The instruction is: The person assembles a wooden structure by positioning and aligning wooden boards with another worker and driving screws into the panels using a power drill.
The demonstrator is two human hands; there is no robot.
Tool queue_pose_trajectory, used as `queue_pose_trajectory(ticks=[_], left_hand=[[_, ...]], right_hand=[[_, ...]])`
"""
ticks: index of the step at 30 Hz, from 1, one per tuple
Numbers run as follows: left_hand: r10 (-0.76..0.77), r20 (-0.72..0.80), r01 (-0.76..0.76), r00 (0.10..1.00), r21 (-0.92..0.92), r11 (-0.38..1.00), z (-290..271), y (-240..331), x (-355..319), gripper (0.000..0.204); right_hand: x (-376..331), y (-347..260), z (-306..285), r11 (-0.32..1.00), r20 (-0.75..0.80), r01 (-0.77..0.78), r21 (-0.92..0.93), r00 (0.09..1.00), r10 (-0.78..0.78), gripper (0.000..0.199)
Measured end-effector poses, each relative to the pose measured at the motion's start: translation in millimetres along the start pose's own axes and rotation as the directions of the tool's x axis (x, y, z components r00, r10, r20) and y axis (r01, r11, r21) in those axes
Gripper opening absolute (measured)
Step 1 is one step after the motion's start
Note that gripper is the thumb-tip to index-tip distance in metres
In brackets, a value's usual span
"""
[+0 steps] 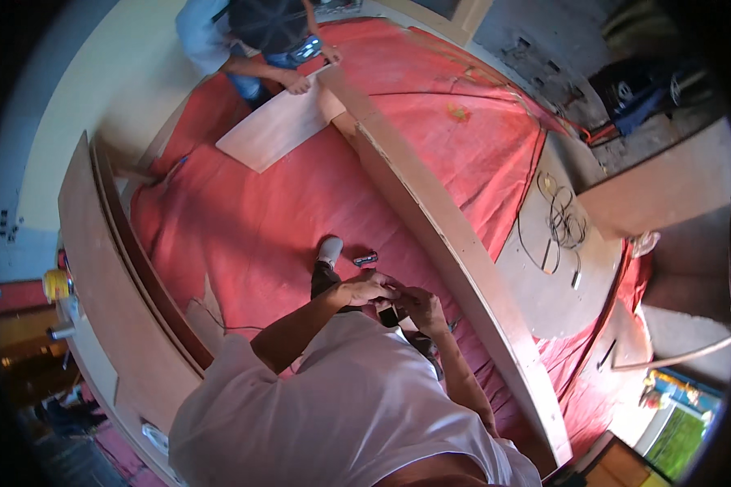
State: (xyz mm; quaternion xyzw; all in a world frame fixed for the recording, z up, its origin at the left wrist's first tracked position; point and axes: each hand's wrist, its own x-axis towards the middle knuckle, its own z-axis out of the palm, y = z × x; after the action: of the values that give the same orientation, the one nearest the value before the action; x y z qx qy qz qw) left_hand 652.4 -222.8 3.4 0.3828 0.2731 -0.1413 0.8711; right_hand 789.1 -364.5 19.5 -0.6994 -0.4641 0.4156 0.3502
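In front of my waist my left hand and my right hand come together, fingertips nearly touching. Both have their fingers closed in a pinch, and whatever lies between them is too small to make out. Just below the hands a small dark and tan item shows against my body; its kind is unclear. Beyond them, a small black device rests on the red floor sheet beside my shoe. A long wooden box-like frame runs past my right side.
At the frame's far end a co-worker holds a pale board. Long curved panels stand on my left. To the right lie a coiled black cable and a wooden panel.
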Motion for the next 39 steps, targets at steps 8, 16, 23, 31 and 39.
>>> queue_pose_trajectory(ticks=[8, 16, 23, 31, 39], left_hand=[[0.063, 0.124, -0.083, 0.99, 0.161, 0.983, -24, 5, 6, 0.03], [0.153, -0.095, -0.172, 0.984, -0.233, 0.957, -3, 70, 12, 0.025], [0.094, -0.136, -0.04, 0.986, 0.352, 0.935, 35, 92, 24, 0.028], [0.188, -0.172, -0.029, 0.967, 0.66, 0.751, -20, 18, 87, 0.025], [0.425, -0.559, 0.323, 0.712, 0.798, 0.509, -224, -151, 126, 0.02]], right_hand=[[21, 0, -20, 0.974, 0.089, 0.117, -0.193, 0.991, -0.102, 0.038], [47, 2, -52, 0.815, -0.235, 0.017, 0.579, 0.961, 0.147, 0.018], [32, 34, -56, 0.915, -0.381, 0.03, 0.401, 0.915, 0.137, 0.015], [58, 98, -19, 0.883, -0.169, -0.124, 0.452, 0.96, 0.222, 0.019], [93, 367, 168, 0.812, 0.14, 0.019, -0.584, 0.987, 0.078, 0.03]])
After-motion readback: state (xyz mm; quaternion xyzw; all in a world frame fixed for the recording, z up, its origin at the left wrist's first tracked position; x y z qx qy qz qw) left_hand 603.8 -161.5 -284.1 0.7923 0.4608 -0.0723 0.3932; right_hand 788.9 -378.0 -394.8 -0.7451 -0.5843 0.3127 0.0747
